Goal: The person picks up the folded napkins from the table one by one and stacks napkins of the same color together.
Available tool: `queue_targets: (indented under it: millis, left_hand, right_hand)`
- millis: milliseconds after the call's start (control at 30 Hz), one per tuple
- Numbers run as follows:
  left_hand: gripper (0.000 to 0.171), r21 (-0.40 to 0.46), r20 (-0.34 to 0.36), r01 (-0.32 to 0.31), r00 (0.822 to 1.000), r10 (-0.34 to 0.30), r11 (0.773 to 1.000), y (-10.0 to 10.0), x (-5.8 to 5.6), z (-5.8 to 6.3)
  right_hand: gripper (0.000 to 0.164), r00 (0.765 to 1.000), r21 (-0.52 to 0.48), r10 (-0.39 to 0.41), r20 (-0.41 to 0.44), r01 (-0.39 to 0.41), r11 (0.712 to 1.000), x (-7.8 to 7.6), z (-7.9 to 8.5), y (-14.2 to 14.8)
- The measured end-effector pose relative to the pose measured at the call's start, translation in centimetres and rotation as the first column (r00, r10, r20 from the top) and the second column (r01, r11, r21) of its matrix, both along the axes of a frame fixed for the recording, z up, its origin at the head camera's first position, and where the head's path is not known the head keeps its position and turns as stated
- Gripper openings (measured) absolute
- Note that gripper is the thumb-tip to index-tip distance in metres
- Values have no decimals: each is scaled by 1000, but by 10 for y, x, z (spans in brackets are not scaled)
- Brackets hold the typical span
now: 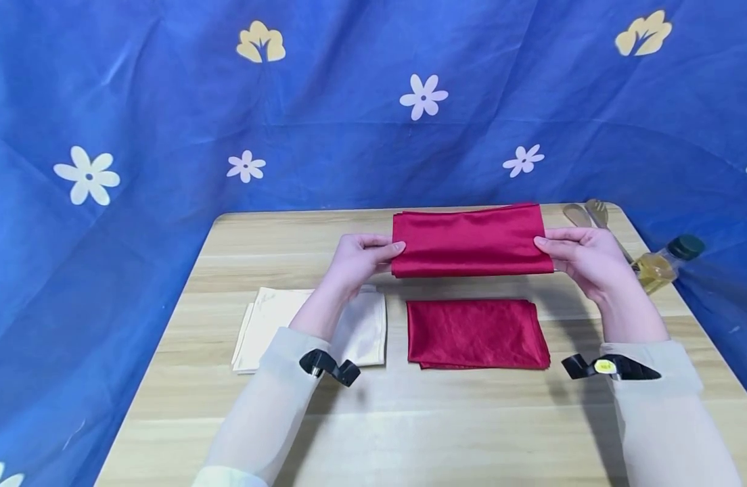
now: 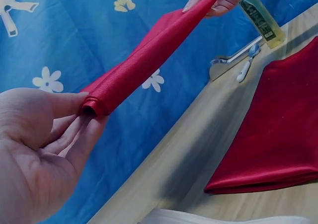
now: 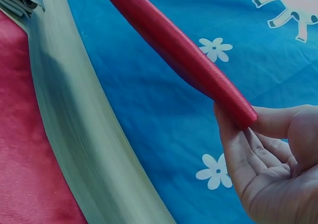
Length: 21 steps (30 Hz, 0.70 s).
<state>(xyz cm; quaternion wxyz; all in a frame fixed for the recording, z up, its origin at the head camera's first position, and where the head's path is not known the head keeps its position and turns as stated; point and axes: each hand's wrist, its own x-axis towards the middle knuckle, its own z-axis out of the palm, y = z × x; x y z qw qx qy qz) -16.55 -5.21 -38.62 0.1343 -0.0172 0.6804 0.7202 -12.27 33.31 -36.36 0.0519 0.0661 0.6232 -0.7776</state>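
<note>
A folded red satin cloth (image 1: 471, 242) is held up above the table, stretched level between both hands. My left hand (image 1: 366, 260) pinches its left end, thumb on the near face and fingers behind. At the right end my right hand (image 1: 583, 260) grips it the same way. In the left wrist view the cloth (image 2: 149, 55) shows its folded layers at the edge. A second folded red cloth (image 1: 477, 335) lies flat on the table just below the raised one. Folded white cloths (image 1: 355, 331) lie to its left, partly hidden by my left forearm.
At the table's right edge stands or leans a bottle of yellow liquid with a green cap (image 1: 656, 267). A spoon (image 1: 576, 215) and a slotted utensil (image 1: 597, 213) lie at the back right corner. Behind the wooden table (image 1: 361, 433) hangs a blue flowered curtain (image 1: 349, 88).
</note>
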Motion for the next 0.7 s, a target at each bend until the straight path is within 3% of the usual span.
queue_targets:
  millis: [200, 333, 533, 700]
  left_hand:
    - [28, 25, 22, 11, 1000, -12, 1000, 0, 12, 14]
    - [28, 27, 28, 32, 999, -33, 999, -1, 18, 14]
    - [26, 56, 30, 55, 998, -57, 997, -1, 31, 6]
    - [25, 20, 32, 94, 995, -95, 995, -1, 40, -6]
  right_hand:
    - [11, 1000, -11, -14, 26, 14, 1000, 16, 9, 3]
    - [12, 999, 0, -27, 20, 27, 1000, 28, 3, 2]
    - [13, 999, 12, -41, 19, 41, 999, 45, -9, 0]
    - [16, 998, 23, -55, 32, 54, 998, 58, -18, 1]
